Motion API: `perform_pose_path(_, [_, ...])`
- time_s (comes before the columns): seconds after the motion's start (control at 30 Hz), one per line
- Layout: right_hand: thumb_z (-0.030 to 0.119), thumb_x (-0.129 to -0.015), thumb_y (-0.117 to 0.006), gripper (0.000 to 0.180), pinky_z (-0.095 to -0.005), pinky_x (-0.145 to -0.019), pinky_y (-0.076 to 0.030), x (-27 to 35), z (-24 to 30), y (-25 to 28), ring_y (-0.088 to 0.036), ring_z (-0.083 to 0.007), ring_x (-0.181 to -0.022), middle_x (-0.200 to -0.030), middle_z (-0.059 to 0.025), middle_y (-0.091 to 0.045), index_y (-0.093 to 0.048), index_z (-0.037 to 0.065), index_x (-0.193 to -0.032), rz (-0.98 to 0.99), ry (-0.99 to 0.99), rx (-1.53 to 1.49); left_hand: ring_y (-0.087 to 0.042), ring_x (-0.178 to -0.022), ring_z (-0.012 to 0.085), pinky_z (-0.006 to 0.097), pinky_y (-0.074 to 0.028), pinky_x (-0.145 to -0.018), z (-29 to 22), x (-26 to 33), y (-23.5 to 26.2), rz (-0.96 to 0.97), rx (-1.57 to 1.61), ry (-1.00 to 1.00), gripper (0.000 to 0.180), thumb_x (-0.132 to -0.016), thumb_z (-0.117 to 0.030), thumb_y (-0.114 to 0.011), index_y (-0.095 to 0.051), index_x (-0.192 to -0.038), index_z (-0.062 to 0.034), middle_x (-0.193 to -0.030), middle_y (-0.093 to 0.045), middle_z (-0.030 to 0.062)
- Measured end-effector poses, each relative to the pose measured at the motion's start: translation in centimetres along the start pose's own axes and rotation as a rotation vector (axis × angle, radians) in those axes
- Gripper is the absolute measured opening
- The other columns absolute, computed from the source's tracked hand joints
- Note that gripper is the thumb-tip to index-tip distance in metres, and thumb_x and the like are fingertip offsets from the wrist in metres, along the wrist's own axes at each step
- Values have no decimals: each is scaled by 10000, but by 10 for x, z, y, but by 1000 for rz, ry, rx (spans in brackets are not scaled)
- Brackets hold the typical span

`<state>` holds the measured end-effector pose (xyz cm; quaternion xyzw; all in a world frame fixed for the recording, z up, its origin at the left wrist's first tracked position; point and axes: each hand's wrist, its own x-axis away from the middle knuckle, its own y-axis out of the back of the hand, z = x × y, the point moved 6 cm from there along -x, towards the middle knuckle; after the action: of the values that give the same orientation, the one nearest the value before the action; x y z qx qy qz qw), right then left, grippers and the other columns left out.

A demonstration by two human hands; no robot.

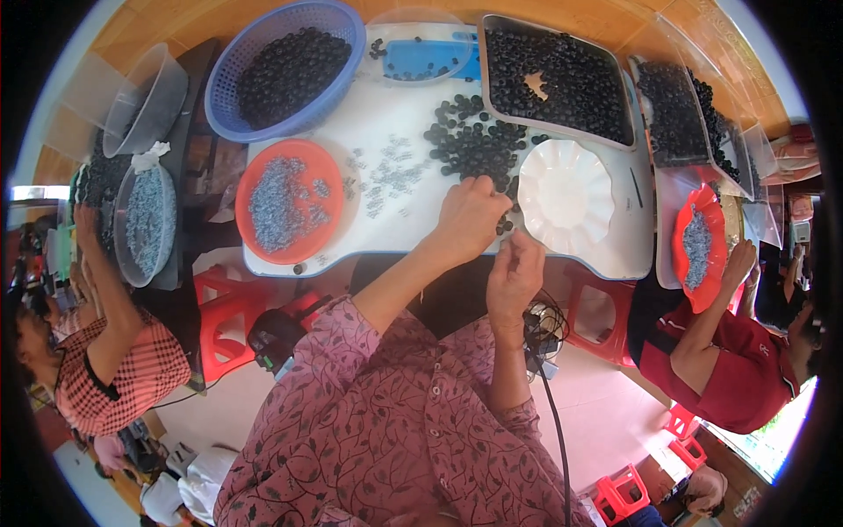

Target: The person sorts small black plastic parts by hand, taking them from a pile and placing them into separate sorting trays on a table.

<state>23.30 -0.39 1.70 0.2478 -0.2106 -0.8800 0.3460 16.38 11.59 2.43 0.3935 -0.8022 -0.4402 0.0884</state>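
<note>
A blue basket (pixel 285 66) of small black pieces sits at the white table's (pixel 386 114) far left corner, a grey tray (pixel 555 79) of the same at the far right, an orange plate (pixel 290 200) of small grey parts by the near left edge and an empty white scalloped plate (pixel 564 195) by the near right edge, with loose grey parts (pixel 386 176) scattered mid-table. The left hand (pixel 470 220) rests fingers curled on the edge of a loose pile of black pieces (pixel 474 140) at the table's middle, pinching some, while the right hand (pixel 514 274) hovers just off the near edge, fingertips pinched on something too small to tell. Two other people sit at either side on red stools (pixel 224 316).
</note>
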Motion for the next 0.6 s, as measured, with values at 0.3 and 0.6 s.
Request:
perform_pose_path(0.3, [-43,-870,-587,310,-369,-754,-516,-5,1,-2,-612,-301,-876,-998,-165,-588,-589,-27,-1179,11,82,72,-583,-891,314,418,-466,-716,-8,-6,0,86,-54,-31,184,-737,-92,-670,-728,-910,-113,-914,-585,126])
perform_pose_path(0.6, [-44,-862,-581,296,-364,-730,-508,-5,0,-3,-611,-294,-852,-971,-150,-587,-602,4,-1153,-9,98,107,-583,-895,320,421,-479,-727,0,-4,-6,58,-63,-36,155,-736,-104,-666,-703,-885,-76,-908,-584,133])
